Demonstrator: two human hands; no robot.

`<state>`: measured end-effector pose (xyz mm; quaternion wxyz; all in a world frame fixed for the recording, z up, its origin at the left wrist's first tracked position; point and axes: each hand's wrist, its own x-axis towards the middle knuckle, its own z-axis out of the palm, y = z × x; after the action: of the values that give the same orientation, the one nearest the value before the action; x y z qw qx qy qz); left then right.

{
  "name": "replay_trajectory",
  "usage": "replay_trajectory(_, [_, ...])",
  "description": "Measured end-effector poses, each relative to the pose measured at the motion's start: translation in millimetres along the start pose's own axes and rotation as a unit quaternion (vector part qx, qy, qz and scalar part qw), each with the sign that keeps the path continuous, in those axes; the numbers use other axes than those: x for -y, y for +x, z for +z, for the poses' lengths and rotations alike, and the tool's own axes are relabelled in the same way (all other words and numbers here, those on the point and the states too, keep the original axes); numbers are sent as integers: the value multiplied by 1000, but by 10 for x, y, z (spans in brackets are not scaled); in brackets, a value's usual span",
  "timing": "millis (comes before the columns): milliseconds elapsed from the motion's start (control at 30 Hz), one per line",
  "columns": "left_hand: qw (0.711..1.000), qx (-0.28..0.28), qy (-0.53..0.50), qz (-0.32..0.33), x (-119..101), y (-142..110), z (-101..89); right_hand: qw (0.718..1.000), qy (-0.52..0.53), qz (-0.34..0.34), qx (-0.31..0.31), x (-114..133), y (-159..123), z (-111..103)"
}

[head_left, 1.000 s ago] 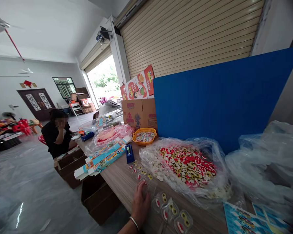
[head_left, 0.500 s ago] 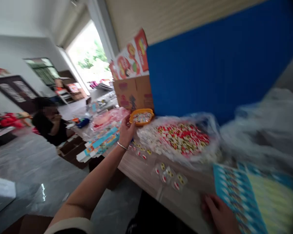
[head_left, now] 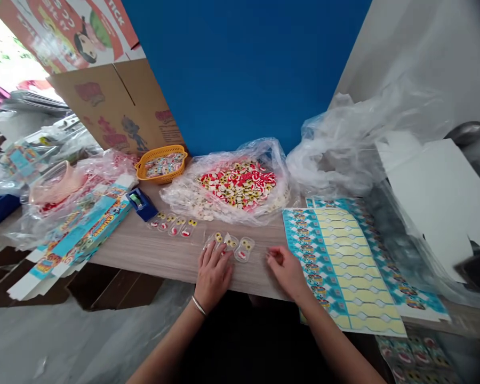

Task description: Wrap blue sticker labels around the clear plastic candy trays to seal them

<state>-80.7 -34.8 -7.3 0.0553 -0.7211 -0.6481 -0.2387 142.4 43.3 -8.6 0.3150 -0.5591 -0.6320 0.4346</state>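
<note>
My left hand (head_left: 214, 274) rests on the table with its fingers spread, touching the leftmost of three small clear blister packs. The uncovered clear blister pack (head_left: 245, 249) beside it holds yellow-and-black eye pieces and a red-and-white piece. To the right, my right hand (head_left: 287, 269) is closed, thumb and forefinger together, near the printed card sheet (head_left: 344, 266); what it holds, if anything, is too small to make out. Several more filled clear packs (head_left: 176, 226) lie in a row to the left. Behind them an open plastic bag (head_left: 240, 184) holds many loose red, white and yellow pieces.
An orange basket (head_left: 162, 164) of small wrapped pieces stands behind a blue tape dispenser (head_left: 142, 204). Flat printed boxes (head_left: 84, 229) overhang the table's left front edge. A cardboard box (head_left: 116, 106) stands at back left, crumpled clear plastic (head_left: 340, 144) at back right.
My left hand has left the orange basket and come down to the packs before me. My view has swung left to right, and my right hand's fingers have drawn together.
</note>
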Motion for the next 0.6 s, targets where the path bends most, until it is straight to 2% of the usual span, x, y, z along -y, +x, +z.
replay_trajectory(67, [1000,24,3,8,82,39,6,991,-90,-100,10,177,16,112])
replay_trajectory(133, [999,40,-4,6,138,86,25,972,-166,-165,34,349,67,253])
replay_trajectory(233, [999,42,-22,-18,157,132,79,948,-256,-181,55,499,182,426])
replay_trajectory(300, [998,35,-27,-37,140,141,106,939,-286,-180,63,498,231,455])
replay_trajectory(467, [998,17,-28,-47,20,137,54,928,-296,-207,87,289,105,230])
replay_trajectory(600, [995,-14,-104,-4,-221,212,-24,932,-288,-199,93,222,-87,49])
